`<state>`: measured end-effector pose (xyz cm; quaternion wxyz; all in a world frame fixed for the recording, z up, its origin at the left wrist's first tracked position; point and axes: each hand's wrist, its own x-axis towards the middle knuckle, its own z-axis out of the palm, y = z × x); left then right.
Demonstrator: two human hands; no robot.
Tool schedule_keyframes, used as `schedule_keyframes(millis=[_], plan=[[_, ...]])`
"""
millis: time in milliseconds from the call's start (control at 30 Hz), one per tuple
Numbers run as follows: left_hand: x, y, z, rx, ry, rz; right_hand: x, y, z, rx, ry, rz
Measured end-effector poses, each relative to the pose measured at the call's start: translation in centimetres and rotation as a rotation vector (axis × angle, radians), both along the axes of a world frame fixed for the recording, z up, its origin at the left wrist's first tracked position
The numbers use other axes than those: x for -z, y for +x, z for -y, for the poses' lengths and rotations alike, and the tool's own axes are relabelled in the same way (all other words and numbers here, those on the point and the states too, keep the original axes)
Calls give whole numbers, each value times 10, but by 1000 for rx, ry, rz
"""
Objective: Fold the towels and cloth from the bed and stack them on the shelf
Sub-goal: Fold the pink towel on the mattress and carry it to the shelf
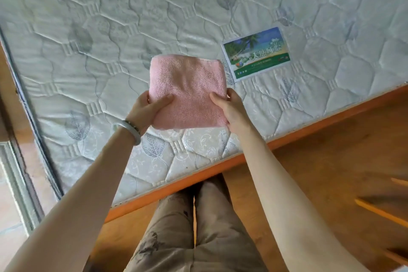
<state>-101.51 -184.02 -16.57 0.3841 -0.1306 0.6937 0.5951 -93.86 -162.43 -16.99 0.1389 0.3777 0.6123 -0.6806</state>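
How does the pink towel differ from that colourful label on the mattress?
The pink towel is plain, fluffy and folded thick; the label is flat and printed with a beach scene and writing. The towel is gripped by the left hand and right hand; the label lies untouched on the mattress. The towel looks bigger. Both are roughly rectangular.

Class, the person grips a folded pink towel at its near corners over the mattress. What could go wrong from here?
1. Both hands, left and right, pinch only the near edge of the pink towel; the far layers might sag open when carried.
2. The mattress label lies close beside it and could get brushed.
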Motion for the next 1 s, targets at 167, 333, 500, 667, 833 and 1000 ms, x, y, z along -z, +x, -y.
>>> schedule_keyframes(millis=[167,333,500,667,833,1000], plan=[[-77,-3,-33,155,91,-87,-85,33,-13,210,22,-61],[-125,13,-92,338,228,-24,-144,86,-45,461,56,-96],[-168,60,-167,575,308,-47,-182,165,-82,670,120,-168],[-196,121,-242,813,370,-111,-211,249,-117,852,166,-222],[-208,180,-320,926,303,-117,-226,325,-158,969,250,-196],[-231,271,-404,1056,351,-172,-250,413,-222,1040,366,-171]])
